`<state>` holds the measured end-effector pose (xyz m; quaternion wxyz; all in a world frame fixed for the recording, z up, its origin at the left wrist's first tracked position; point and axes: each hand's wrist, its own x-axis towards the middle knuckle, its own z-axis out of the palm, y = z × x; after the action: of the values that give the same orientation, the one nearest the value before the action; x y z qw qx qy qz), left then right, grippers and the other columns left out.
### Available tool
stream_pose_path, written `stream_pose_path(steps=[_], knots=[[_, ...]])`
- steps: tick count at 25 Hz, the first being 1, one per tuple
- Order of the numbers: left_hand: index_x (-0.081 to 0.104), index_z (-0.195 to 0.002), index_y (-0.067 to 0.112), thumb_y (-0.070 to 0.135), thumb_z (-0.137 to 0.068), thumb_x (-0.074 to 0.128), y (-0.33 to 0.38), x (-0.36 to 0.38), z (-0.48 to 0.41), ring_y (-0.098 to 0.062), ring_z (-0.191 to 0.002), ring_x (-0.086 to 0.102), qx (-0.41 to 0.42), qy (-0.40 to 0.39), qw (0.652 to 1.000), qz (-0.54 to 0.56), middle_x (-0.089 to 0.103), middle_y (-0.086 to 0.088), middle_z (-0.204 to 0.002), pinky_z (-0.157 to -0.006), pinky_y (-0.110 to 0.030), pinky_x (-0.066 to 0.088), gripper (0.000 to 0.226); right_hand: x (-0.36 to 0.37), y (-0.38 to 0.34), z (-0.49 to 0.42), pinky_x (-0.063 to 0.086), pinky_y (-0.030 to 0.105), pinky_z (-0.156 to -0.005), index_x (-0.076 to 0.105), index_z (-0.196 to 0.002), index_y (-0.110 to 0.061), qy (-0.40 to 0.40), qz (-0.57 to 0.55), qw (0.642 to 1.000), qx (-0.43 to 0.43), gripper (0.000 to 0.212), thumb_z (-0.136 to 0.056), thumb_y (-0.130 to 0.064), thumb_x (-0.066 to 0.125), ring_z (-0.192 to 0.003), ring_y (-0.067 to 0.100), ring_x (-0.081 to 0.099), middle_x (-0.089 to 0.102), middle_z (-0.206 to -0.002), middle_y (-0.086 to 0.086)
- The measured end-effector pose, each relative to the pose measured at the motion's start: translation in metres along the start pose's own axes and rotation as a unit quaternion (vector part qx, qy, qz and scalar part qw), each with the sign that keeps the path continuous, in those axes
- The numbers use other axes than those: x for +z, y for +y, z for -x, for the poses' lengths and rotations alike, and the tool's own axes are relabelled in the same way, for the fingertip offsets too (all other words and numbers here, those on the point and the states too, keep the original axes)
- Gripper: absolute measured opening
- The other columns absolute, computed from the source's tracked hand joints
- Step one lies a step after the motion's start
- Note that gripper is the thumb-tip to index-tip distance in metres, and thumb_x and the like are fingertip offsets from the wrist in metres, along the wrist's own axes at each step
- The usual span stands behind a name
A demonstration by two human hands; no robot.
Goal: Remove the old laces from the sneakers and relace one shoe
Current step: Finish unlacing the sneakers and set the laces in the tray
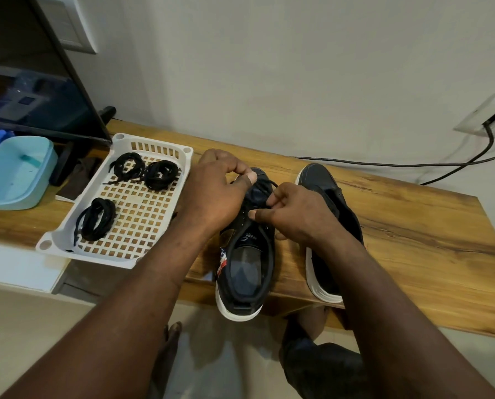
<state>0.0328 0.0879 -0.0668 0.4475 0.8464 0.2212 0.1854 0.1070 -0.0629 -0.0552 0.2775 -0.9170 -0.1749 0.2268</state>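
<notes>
Pale wall backs a long wooden table [413, 226]. Every place below is given from the dark sneaker [245, 269] under the hands. It points toward the wall, and its white heel juts past the table's near edge.

- A dark screen [39, 82] stands far to its left, at the back.
- A white slotted basket [151, 142] lies just to its left, with its near rim at the table's edge. It holds three coiled lace bundles [95, 218].
- A teal tub [16, 174] sits further left, beyond the basket.
- The second sneaker [327, 226] lies just to its right, apart from it, with its heel also over the edge. Bare wood runs on to the right of that shoe as far as the table's end.
- A black cable [384, 165] trails along the wall behind.

The left hand [214, 194] curls over the sneaker's toe, its thumb and forefinger pinching the far end of the black lace [272, 184]. The fingers [270, 200] of the right hand [295, 214] pinch the same lace above the eyelets.
</notes>
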Motion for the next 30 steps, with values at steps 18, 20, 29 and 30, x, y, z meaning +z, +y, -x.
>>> stream_pose_path(steps=[18,20,29,30], knots=[[0.078,-0.085,0.029,0.032,-0.096,0.073,-0.003,0.033,0.016,-0.001,-0.073,0.065,-0.046,-0.082,0.992,-0.086,0.071,0.014,-0.078,-0.059,-0.017,0.042,0.012,-0.018,0.02,0.001,0.061,0.03,-0.059,0.071,-0.099,0.014,-0.054,-0.308,0.942,0.124,0.016,-0.094,0.0,0.065,-0.068,0.02,0.071,0.077,-0.094,0.021],[0.077,-0.084,0.029,0.031,-0.096,0.073,-0.003,0.035,0.016,-0.002,-0.074,0.066,-0.058,-0.08,0.993,-0.061,0.071,0.013,-0.08,-0.061,-0.019,0.046,0.012,-0.017,0.022,0.0,0.062,0.032,-0.062,0.07,-0.1,0.015,-0.055,-0.307,0.942,0.121,0.018,-0.095,-0.001,0.065,-0.069,0.02,0.072,0.077,-0.093,0.021],[0.077,-0.084,0.029,0.025,-0.094,0.073,-0.001,0.038,0.016,-0.006,-0.078,0.07,-0.059,-0.094,0.994,-0.024,0.073,0.013,-0.083,-0.075,-0.037,0.062,0.011,-0.015,0.018,0.001,0.065,0.037,-0.064,0.067,-0.114,0.016,-0.038,-0.323,0.937,0.127,0.024,-0.096,0.002,0.061,-0.077,0.026,0.074,0.073,-0.112,0.031],[0.077,-0.084,0.029,0.025,-0.094,0.074,-0.001,0.038,0.015,-0.006,-0.077,0.069,-0.061,-0.091,0.993,-0.033,0.073,0.013,-0.083,-0.074,-0.036,0.062,0.012,-0.015,0.02,0.001,0.065,0.035,-0.062,0.066,-0.116,0.015,-0.042,-0.339,0.931,0.13,0.025,-0.096,0.001,0.061,-0.079,0.026,0.076,0.074,-0.111,0.028]])
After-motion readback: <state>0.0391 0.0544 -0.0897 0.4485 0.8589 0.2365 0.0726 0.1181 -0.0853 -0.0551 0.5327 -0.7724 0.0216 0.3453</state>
